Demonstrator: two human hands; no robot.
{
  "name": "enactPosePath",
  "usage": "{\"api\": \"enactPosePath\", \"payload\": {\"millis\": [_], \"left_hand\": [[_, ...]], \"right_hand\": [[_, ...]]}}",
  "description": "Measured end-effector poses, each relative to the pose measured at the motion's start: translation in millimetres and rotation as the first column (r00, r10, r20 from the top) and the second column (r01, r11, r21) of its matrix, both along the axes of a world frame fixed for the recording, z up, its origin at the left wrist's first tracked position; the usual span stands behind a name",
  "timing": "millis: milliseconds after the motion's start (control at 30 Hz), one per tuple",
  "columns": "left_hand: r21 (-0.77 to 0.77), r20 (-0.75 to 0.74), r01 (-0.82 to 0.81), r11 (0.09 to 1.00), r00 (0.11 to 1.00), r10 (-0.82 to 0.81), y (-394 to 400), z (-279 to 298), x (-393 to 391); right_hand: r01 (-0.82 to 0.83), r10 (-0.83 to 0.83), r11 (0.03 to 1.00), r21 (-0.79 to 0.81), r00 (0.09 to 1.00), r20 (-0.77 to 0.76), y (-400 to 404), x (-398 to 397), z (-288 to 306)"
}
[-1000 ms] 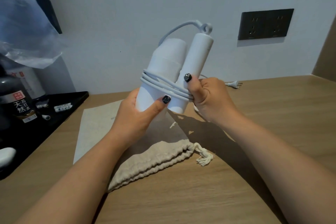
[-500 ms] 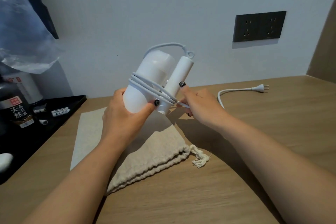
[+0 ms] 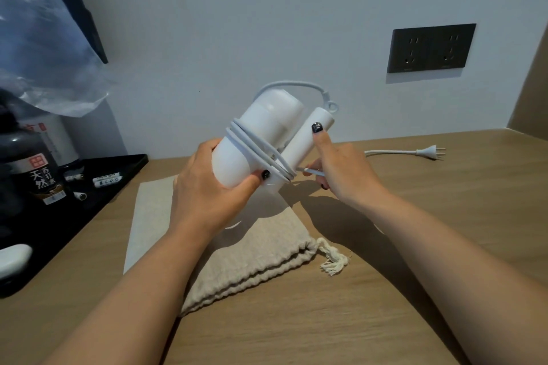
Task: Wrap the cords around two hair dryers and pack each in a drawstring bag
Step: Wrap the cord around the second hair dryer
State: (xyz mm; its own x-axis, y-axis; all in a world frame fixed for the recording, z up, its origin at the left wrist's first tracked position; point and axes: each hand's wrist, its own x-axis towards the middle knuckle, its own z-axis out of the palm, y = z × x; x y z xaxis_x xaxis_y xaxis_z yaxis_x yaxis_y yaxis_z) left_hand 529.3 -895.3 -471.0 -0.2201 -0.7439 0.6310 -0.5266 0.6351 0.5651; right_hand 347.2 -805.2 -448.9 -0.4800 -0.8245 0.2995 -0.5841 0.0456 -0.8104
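A white folded hair dryer [image 3: 267, 130] is held tilted above the table. My left hand [image 3: 207, 190] grips its barrel from below. Its white cord [image 3: 255, 145] is looped several times around barrel and handle. My right hand [image 3: 341, 175] pinches the cord near the loops, with the thumb pressed on the handle. The loose end with the plug [image 3: 428, 152] lies on the wooden table at the back right. Two beige drawstring bags lie under my hands: a flat one [image 3: 151, 210] and a gathered one [image 3: 252, 261] with a tasselled string [image 3: 333, 264].
A black tray [image 3: 98, 201] at the left holds a dark bottle [image 3: 38, 169], small sachets and a white object at the edge. Clear plastic hangs above it. A dark wall socket [image 3: 430, 47] sits on the back wall. A wooden panel bounds the right side.
The hair dryer has come down and tilted to the left. My right hand let go of the wrapped body and now pinches the cord; the plug end lies stretched out on the table.
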Motion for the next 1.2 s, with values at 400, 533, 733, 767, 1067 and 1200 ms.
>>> {"api": "enactPosePath", "payload": {"millis": [400,533,733,767,1067,1200], "left_hand": [[-0.284,0.124,-0.003,0.959,0.991,0.040,0,1,3],[-0.378,0.085,0.040,0.925,0.996,-0.008,3,2,2],[-0.560,0.027,0.014,0.829,1.000,0.001,5,3,-3],[-0.584,0.034,0.016,0.812,0.999,0.005,7,4,-4],[-0.353,0.032,0.204,0.913,0.978,-0.206,19,4,-8],[0.060,-0.131,0.270,0.961,0.957,-0.260,26,4,-11]], "right_hand": [[-0.107,0.113,0.993,0.058,0.988,-0.102,9,19,-3],[-0.150,0.147,0.986,0.071,0.988,0.035,9,21,3],[-0.244,0.227,0.970,0.017,0.923,0.312,9,29,3],[-0.255,0.234,0.967,0.009,0.901,0.365,8,29,1],[-0.169,0.220,0.973,-0.158,0.886,0.408,9,24,-2],[-0.194,0.312,0.930,-0.313,0.867,0.389,11,20,-3]]}}
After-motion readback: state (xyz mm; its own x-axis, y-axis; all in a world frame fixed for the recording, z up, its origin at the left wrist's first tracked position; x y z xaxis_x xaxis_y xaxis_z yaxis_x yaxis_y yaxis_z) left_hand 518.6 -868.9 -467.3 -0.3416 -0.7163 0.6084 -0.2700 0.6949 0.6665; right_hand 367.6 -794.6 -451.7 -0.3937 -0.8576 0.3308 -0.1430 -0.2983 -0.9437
